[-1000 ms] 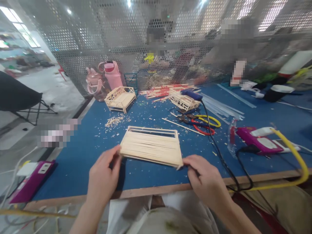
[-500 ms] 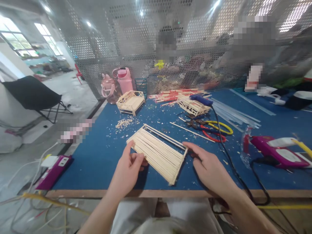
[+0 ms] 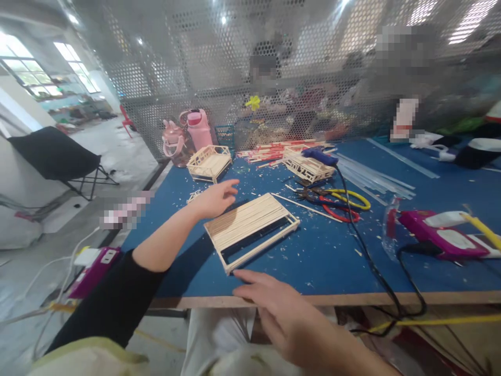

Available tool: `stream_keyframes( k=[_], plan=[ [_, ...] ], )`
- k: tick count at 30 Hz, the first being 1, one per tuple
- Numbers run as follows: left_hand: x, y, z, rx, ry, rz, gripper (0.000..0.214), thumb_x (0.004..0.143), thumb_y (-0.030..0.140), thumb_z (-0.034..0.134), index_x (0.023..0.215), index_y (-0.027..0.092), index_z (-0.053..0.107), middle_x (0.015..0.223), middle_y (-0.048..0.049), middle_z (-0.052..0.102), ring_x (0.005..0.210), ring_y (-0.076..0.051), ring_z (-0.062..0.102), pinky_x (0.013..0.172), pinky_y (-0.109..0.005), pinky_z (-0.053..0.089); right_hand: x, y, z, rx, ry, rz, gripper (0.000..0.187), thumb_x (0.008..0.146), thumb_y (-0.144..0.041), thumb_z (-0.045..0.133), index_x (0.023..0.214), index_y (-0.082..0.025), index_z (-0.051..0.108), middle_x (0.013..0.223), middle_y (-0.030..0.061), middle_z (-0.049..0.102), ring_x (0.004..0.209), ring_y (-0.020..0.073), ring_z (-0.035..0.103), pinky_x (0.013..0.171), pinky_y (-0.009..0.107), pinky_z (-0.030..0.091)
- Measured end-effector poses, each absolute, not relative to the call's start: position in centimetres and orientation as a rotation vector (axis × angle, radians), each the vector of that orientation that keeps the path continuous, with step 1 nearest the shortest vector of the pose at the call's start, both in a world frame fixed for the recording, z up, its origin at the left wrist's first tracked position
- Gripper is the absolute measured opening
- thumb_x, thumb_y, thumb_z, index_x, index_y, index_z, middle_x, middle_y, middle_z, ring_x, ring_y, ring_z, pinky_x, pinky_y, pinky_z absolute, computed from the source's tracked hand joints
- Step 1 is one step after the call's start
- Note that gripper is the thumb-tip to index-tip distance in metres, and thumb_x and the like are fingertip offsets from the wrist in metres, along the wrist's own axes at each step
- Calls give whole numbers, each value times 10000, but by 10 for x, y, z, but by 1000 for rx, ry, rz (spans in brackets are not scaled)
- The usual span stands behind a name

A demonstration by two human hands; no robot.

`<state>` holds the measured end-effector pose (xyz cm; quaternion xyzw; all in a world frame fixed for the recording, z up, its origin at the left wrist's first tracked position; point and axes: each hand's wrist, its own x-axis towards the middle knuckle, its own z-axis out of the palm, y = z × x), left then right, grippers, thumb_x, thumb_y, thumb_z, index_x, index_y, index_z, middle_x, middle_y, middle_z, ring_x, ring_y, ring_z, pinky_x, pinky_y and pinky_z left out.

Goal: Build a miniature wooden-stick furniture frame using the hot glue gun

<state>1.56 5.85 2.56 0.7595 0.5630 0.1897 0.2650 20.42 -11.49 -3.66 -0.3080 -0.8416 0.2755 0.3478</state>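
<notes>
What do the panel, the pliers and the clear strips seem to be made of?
Panel: probably bare wood or bamboo, matte; thin, straw-coloured sticks lie side by side.
Pliers: likely metal at the dark working end, plastic or rubber where they turn bright red and yellow.
Strips: perhaps plastic, smooth; they look translucent and bluish. Exactly which kind, I can't tell.

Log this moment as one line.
left hand: raised near stick frame; right hand: at frame's near corner; frame: on blue table; loose sticks: far side
</notes>
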Motion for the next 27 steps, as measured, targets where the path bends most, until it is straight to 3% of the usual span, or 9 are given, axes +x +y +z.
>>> stream_keyframes(
  k=[2, 4, 6, 8, 11, 15, 21, 25, 27],
  plan=[
    [-4, 54, 26, 2085, 1647, 619, 560, 803, 190, 447, 1359, 130, 470, 1211, -114, 670, 1046, -190, 635, 915, -315, 459, 217, -108, -38, -878, -2055, 612, 386, 791, -64, 397, 1038, -175, 672, 1118, 92, 713, 1059, 171, 659, 891, 296, 549],
    [-28, 37, 22, 2092, 1786, 660, 525, 808, 209, 425, 1318, 123, 515, 1123, -109, 702, 993, -210, 649, 911, -345, 465, 237, -98, -41, -1058, -1882, 510, 281, 842, -153, 425, 959, -212, 673, 938, 65, 741, 862, 167, 702, 747, 279, 580],
    [-47, 15, 14, 2100, 1868, 595, 446, 745, 211, 490, 1157, 137, 645, 972, -93, 733, 877, -232, 668, 854, -356, 490, 257, -84, -46, -1287, -1718, 409, 226, 838, -237, 469, 950, -217, 664, 880, 65, 724, 734, 170, 687, 640, 279, 568],
    [-56, -6, 4, 2135, 1854, 501, 355, 675, 209, 573, 998, 183, 717, 900, -67, 732, 838, -235, 666, 821, -343, 501, 270, -68, -52, -1461, -1631, 333, 304, 804, -303, 496, 1050, -198, 641, 983, 100, 714, 768, 206, 682, 654, 326, 560],
    [-53, -22, -8, 2210, 1794, 439, 266, 707, 271, 615, 938, 214, 733, 897, -60, 709, 869, -229, 646, 822, -331, 491, 273, -47, -59, -1599, -1676, 361, 520, 755, -341, 504, 1232, -141, 558, 1172, 159, 671, 896, 272, 677, 763, 414, 540],
    [-43, -17, -14, 2292, 1740, 407, 181, 786, 275, 579, 863, 223, 735, 808, -46, 674, 811, -203, 620, 764, -300, 467, 262, -40, -59, -1660, -1738, 459, 569, 748, -318, 474, 1282, -128, 530, 1079, 140, 717, 838, 273, 695, 743, 407, 529],
    [-41, 9, -17, 2341, 1756, 421, 233, 811, 192, 489, 732, 197, 709, 755, -62, 660, 776, -210, 607, 735, -302, 438, 256, -69, -54, -1566, -1596, 484, 412, 776, -365, 509, 1140, -193, 597, 885, 75, 760, 768, 227, 715, 678, 329, 543],
    [-38, 18, -19, 2301, 1794, 455, 200, 777, 224, 530, 651, 206, 685, 724, -55, 675, 747, -213, 623, 729, -302, 458, 253, -82, -54, -1549, -1552, 470, 227, 786, -385, 516, 859, -224, 659, 785, 52, 749, 710, 211, 707, 647, 307, 544],
    [-38, 16, -17, 2249, 1839, 503, 153, 747, 231, 556, 724, 218, 706, 774, -54, 709, 781, -225, 646, 759, -315, 476, 252, -83, -55, -1536, -1539, 450, 216, 791, -384, 514, 789, -228, 664, 743, 44, 738, 667, 200, 693, 630, 301, 542]
  ],
)
